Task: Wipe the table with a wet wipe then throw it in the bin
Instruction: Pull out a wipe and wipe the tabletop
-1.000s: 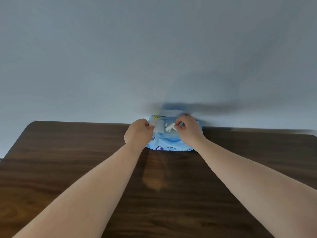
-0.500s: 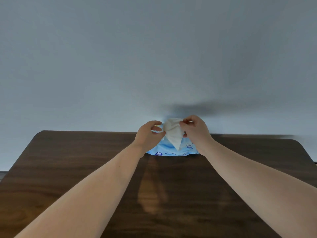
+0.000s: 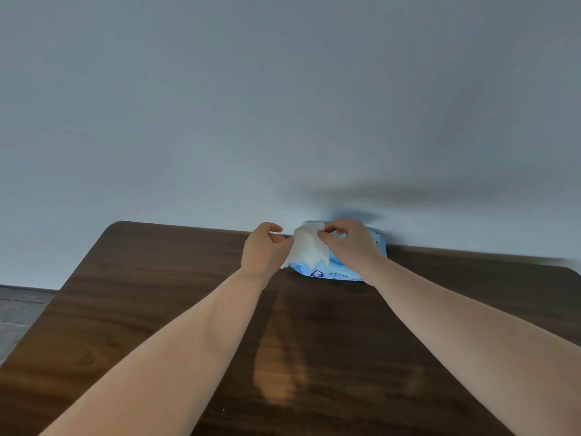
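Observation:
A white wet wipe hangs between my two hands above a light blue wipes pack. The pack lies at the far edge of the dark wooden table, against the wall. My right hand pinches the wipe's top right corner between thumb and fingers. My left hand grips the wipe's left edge, fingers curled. The right hand covers most of the pack's top. No bin is in view.
A plain pale blue-grey wall rises right behind the table's far edge. Grey floor shows past the table's left side. My forearms reach over the table's middle from the near edge.
The right hand drew the wipe out of the pack's opening and lifted it; both hands now hold it spread above the pack. The view has shifted, so the table appears further right.

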The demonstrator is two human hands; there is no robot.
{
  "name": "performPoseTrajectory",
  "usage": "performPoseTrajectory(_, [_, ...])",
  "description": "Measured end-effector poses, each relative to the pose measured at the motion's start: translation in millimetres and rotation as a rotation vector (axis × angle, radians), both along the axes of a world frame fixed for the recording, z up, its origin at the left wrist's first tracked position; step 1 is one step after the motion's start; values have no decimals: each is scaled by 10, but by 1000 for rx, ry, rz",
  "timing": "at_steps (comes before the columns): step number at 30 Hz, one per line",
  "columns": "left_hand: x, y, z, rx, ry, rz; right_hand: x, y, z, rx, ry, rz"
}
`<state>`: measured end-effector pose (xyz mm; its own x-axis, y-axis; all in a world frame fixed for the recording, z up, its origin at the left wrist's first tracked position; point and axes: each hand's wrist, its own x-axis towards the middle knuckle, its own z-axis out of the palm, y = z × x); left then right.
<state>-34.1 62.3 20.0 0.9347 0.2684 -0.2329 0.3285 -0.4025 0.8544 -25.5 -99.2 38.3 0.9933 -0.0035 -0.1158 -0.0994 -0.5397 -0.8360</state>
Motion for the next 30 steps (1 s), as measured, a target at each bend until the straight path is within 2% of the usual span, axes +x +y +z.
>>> performPoseTrajectory(5, [-138, 453, -97, 310, 63, -28, 43, 306, -127, -244, -184, 45])
performPoseTrajectory(9, [-287, 844, -290, 453, 172, -138, -154, 643, -369, -465, -347, 405])
performPoseTrajectory(11, [-384, 1019, -402, 489, 243, -185, -282, 786, -583, -555, -340, 622])
performPoseTrajectory(14, [-563, 1267, -556, 612, 328, -304, -469, 1030, -882, -593, -166, 812])
performPoseTrajectory(17, [-759, 1520, -717, 770, 422, -409, -585, 1254, -1075, -567, -59, 687])
performPoseTrajectory(19, [-894, 1693, -825, 830, 480, -434, -614, 1321, -1210, -658, -57, 575])
performPoseTrajectory(21, [-1014, 1877, -916, 868, 532, -432, -631, 1354, -1340, -794, 51, 551])
performPoseTrajectory(24, [-1162, 2143, -1011, 908, 611, -356, -675, 1462, -1494, -879, 176, 545])
performPoseTrajectory(27, [-1290, 2416, -1068, 945, 646, -261, -625, 1689, -1535, -896, 148, 608])
performPoseTrajectory(30, [-1425, 2721, -1132, 961, 665, -216, -531, 2013, -1553, -924, 74, 769])
